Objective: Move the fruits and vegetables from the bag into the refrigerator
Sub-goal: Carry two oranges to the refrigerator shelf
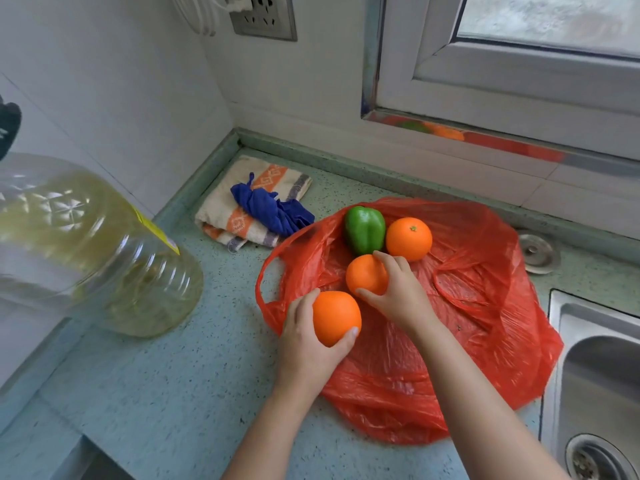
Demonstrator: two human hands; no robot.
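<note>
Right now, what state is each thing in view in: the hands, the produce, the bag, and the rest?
left hand: grips near orange at the bag's edge.
right hand: grips middle orange over the bag.
far orange: lying free on the bag, stem up.
green pepper: lying free beside it.
red bag: spread open on the counter.
oil jug: partly full.
striped towel: folded.
blue cloth: crumpled on the towel.

Left hand (304, 341) curls in a side grip; right hand (398, 294) arches palm-down in a top grip.
</note>
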